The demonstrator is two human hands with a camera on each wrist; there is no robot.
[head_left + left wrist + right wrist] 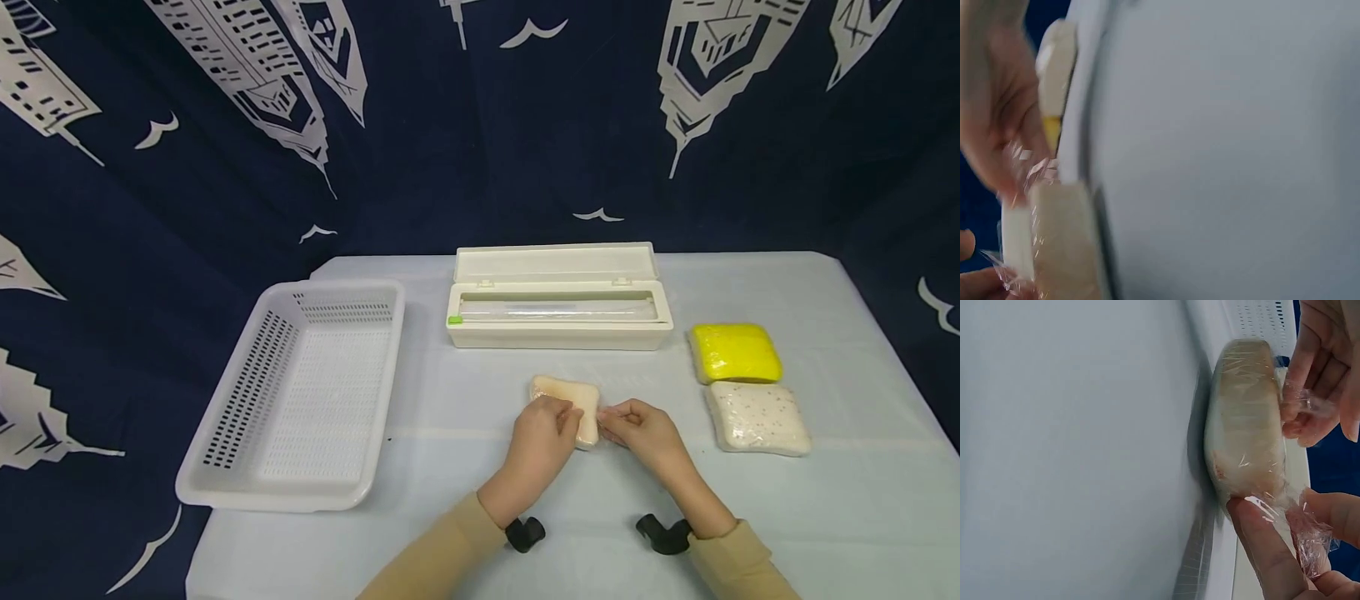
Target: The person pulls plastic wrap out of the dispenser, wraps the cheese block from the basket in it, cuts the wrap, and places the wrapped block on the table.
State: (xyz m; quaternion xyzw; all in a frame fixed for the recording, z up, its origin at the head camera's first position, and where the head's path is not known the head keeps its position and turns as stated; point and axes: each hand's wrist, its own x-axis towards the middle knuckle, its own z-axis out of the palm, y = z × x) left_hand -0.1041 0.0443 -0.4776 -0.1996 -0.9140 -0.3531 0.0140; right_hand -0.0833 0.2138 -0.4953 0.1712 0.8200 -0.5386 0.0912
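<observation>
A cream-coloured, bread-like block (pixel 587 417) lies on the table, partly wrapped in clear cling film (pixel 1260 503). My left hand (pixel 543 442) is over its near left part and pinches film at that edge. On the other side, my right hand (pixel 645 433) pinches a gathered bunch of film between thumb and fingers. In the right wrist view, the right hand (pixel 1279 550) is at the bottom and the left hand (pixel 1322 381) at the top right. The left wrist view shows the right hand (pixel 1007 119) above the block (pixel 1066 244); only fingertips of the left hand show there.
Behind the block stands a cream cling film dispenser (pixel 558 337), lid raised, with a roll inside. A white perforated basket (pixel 382 400) is at the left. A yellow wrapped block (pixel 735 352) and a speckled white wrapped block (pixel 759 418) lie at the right.
</observation>
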